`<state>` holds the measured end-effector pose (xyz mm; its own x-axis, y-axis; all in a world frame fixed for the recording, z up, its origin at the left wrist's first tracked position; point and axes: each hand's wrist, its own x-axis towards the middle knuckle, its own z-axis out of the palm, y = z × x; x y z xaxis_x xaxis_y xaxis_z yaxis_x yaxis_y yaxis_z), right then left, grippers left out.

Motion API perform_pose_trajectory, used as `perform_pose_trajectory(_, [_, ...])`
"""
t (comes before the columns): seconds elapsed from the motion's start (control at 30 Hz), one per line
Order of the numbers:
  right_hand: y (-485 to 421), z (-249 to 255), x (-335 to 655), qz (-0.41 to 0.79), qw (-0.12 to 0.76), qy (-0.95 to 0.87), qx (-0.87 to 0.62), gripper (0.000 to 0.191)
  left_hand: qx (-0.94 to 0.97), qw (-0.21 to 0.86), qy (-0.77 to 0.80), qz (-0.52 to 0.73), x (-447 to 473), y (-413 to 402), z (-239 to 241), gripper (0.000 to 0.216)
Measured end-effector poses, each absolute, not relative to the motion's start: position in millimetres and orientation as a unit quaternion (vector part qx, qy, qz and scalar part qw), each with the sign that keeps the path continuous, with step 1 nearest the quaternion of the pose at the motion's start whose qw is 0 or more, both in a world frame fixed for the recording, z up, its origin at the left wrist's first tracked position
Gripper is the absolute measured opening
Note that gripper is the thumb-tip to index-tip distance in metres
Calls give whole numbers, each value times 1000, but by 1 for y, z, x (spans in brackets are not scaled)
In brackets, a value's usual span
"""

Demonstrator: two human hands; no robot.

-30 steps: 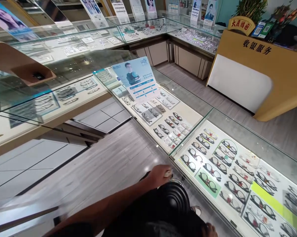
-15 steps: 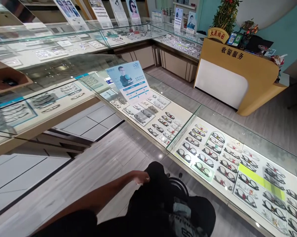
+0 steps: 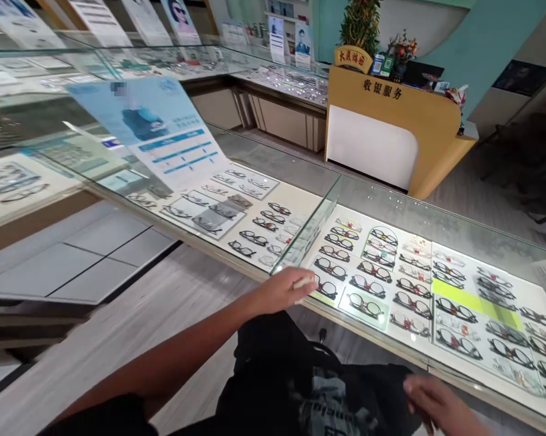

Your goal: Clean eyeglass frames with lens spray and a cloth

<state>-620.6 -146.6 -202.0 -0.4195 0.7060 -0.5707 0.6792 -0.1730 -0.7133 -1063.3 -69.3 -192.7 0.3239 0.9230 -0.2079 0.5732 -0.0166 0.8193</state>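
Observation:
My left hand reaches over my left knee to the near edge of the glass display counter. Its fingers are curled and pressed together, with a pale spot at their tips; what they hold, if anything, I cannot make out. Just beyond the fingertips lies a dark-framed pair of glasses under the glass. My right hand hovers low at the right, beside my right thigh, its fingers loosely bent and apart, holding nothing visible. Several rows of eyeglasses lie inside the case.
A blue and white sign card stands on the counter at the left. A yellow and white reception desk stands beyond, with a plant on top. More glass cases run along the back. A white cabinet front is at the left.
My left hand has risen from my knee to the counter's edge. My right hand has come into view at the lower right. The view has turned right and moved closer to the counter.

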Motion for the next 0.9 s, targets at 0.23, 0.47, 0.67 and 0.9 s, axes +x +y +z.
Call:
perform_pose_trajectory(0.23, [-98, -217, -644, 5, 325, -763, -558, 39, 686, 201, 626, 310, -1036, -18, -215, 44])
perform_pose_trajectory(0.47, [-99, -236, -659, -161, 311, -721, -598, 31, 724, 129, 613, 289, -1034, -20, -215, 36])
perform_pose_trajectory(0.67, [-98, -243, -659, -133, 318, -691, -635, 26, 715, 105, 597, 347, -1035, -18, -221, 32])
perform_pose_trajectory(0.9, [-105, -247, -627, -11, 547, -564, -618, 37, 746, 111, 573, 321, -1039, -12, -232, 40])
